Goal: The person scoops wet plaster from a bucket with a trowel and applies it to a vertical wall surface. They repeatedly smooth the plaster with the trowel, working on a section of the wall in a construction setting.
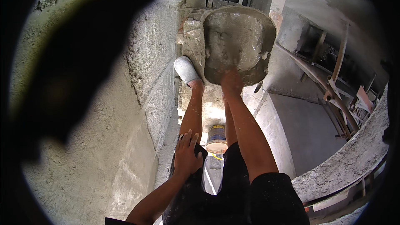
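Note:
A wide dark tub (271,64) holds wet grey mortar (233,37) in front of my feet. My right hand (231,80) reaches down into its near side, and its fingers are hidden, so I cannot tell whether they grip anything. On my left knee rests my left hand (187,156), fingers stretched out and holding nothing. A grey-white, dusty slipper (186,70) covers my left foot, just left of the tub. My right foot is hidden behind my right arm and the tub.
Rough cement walls (154,54) rise close on the left. Behind my lower legs stands a bucket (216,138) with a yellow handle. Poles and boards (329,85) lean in the lower area at right. A dark, blurred shape (79,62) blocks much of the left side.

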A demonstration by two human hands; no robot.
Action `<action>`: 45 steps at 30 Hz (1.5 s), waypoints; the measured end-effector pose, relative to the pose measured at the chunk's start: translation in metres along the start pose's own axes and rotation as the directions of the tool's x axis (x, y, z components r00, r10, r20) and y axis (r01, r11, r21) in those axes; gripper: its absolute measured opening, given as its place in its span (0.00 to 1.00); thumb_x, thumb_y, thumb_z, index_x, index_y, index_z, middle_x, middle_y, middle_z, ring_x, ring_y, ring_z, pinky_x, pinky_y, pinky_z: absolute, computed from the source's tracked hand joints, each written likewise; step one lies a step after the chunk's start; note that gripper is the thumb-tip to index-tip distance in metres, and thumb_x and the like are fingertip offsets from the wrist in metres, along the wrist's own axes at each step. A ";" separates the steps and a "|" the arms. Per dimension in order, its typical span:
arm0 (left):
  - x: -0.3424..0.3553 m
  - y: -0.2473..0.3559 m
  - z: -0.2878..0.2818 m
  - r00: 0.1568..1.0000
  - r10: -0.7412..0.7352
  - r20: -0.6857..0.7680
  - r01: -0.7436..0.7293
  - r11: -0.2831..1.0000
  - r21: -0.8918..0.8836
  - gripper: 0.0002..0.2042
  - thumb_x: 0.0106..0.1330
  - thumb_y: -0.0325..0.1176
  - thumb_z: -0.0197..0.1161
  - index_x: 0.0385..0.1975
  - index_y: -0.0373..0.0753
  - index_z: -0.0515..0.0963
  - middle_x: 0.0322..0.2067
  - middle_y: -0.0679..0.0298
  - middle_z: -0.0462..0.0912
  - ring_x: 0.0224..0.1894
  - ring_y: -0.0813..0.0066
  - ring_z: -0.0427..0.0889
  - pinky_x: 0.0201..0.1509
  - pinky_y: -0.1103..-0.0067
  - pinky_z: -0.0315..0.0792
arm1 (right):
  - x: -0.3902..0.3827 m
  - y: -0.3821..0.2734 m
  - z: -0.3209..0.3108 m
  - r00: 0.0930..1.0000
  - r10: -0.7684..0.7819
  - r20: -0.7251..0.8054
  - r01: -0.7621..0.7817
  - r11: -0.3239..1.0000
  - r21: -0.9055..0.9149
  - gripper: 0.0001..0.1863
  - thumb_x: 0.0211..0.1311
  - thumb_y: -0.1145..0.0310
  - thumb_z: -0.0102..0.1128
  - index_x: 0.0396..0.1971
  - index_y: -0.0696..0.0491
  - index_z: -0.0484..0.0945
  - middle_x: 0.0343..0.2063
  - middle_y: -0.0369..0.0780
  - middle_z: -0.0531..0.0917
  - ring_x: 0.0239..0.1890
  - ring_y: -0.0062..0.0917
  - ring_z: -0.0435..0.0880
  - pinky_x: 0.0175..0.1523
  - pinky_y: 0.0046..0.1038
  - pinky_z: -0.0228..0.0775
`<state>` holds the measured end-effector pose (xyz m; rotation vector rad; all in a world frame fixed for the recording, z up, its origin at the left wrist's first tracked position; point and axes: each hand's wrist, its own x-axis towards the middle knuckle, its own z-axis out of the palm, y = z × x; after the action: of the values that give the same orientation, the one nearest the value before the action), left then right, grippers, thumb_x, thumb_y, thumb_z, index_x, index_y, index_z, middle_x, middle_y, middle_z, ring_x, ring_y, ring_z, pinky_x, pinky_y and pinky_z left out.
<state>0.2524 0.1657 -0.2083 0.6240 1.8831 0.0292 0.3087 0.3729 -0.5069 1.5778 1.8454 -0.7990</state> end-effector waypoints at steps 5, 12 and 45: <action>0.000 0.000 0.002 1.000 0.000 0.021 0.000 0.999 0.032 0.40 0.54 0.35 0.67 0.72 0.40 0.64 0.73 0.47 0.60 0.74 0.46 0.61 0.79 0.55 0.53 | -0.002 0.019 -0.037 0.925 -0.309 0.220 0.376 0.676 -0.634 0.17 0.65 0.62 0.60 0.47 0.57 0.84 0.39 0.46 0.89 0.49 0.36 0.88 0.55 0.36 0.78; -0.001 0.001 0.007 1.000 -0.002 0.012 0.002 1.000 0.025 0.40 0.54 0.34 0.67 0.71 0.40 0.64 0.73 0.47 0.60 0.74 0.46 0.61 0.79 0.55 0.53 | 0.010 -0.047 -0.012 0.861 -0.334 0.383 0.436 0.873 -0.219 0.14 0.60 0.59 0.66 0.35 0.55 0.87 0.44 0.48 0.88 0.46 0.42 0.88 0.51 0.42 0.80; -0.003 0.003 0.008 0.999 -0.038 0.011 0.038 0.999 -0.001 0.40 0.55 0.34 0.70 0.72 0.42 0.64 0.74 0.50 0.59 0.75 0.48 0.60 0.79 0.57 0.53 | 0.058 0.073 -0.052 0.844 -0.464 0.268 0.536 0.734 -0.418 0.15 0.68 0.62 0.54 0.43 0.53 0.85 0.43 0.48 0.86 0.45 0.46 0.86 0.55 0.52 0.75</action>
<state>0.2615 0.1650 -0.2076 0.5864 1.8840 0.0021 0.3707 0.4585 -0.5222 0.6867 2.1757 -0.5825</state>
